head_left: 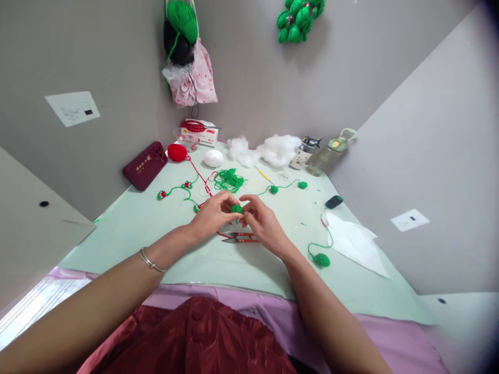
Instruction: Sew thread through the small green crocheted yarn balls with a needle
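Above the middle of the table, my left hand (214, 212) pinches a small green crocheted ball (236, 209) between thumb and fingers. From the other side my right hand (260, 218) meets it, its fingers curled and the fingertips at the ball's right side. Whether those fingertips grip the ball or a strand of yarn is too small to make out. Orange-handled thread snips (238, 238) lie just below, partly under my right hand. Beyond my hands rests a tangle of green yarn (229, 180). A small green and red piece (197, 208) lies beside my left wrist.
Red yarn (177, 152), a white yarn ball (213, 158), white stuffing (278, 149) and a yellow crochet hook (264, 174) lie toward the back. A maroon phone (145, 166) leans at left, a bottle (331, 153) stands at right. Green balls (322, 259) with yarn tails lie about.
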A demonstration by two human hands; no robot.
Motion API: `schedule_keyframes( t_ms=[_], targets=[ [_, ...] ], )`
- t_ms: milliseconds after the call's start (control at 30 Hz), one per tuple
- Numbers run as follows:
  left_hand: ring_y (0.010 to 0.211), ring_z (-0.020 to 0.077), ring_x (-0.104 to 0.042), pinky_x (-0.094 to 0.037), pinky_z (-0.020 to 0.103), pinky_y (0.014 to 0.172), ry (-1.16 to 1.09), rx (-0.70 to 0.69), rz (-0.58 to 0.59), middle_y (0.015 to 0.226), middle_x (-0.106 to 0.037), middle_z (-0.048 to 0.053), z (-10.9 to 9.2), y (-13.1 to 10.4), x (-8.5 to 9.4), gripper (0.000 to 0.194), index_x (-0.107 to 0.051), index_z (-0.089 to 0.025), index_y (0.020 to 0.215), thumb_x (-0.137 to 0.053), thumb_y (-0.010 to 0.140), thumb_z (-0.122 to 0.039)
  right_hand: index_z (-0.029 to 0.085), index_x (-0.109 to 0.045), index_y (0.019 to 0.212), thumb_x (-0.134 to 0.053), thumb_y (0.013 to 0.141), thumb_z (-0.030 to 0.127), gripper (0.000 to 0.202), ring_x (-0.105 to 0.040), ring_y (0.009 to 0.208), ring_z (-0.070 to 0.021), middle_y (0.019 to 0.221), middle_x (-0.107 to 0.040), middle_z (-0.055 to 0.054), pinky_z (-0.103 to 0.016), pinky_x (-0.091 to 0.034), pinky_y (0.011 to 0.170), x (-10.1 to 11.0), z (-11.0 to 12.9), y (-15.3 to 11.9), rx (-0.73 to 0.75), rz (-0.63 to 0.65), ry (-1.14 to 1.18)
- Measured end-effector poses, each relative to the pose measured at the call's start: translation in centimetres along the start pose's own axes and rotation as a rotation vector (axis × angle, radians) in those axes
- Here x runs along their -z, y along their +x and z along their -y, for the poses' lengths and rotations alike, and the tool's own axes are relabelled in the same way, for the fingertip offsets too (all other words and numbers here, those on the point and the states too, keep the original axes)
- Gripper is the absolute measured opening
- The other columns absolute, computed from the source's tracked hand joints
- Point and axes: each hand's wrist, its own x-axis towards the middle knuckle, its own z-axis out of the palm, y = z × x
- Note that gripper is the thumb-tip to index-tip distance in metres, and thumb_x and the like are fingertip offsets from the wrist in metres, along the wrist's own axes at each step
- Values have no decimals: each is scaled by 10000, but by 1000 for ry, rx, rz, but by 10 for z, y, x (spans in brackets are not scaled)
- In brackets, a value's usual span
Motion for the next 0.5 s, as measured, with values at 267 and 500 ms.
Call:
schedule_keyframes(
  t_ms=[267, 500],
  targets=[
    [730, 154, -588, -478, 304, 700, 50, 102, 59, 811, -616, 2, 0, 3, 2, 290, -647, -163, 837, -804, 655, -325, 216, -683, 973, -560, 949, 288, 145, -609, 768, -155, 956, -676, -55, -291, -446, 722, 1, -4, 4, 145, -141, -327],
    [685, 129, -506, -406, 275, 658, 137, 97, 126, 736, -549, -31, 2, 4, 2, 235, -686, -165, 786, -811, 653, -314, 198, -697, 765, -650, 864, 239, 117, -565, 711, -136, 804, -649, -27, -279, -414, 664, 3, -2, 9, 127, -216, -126]
  ],
)
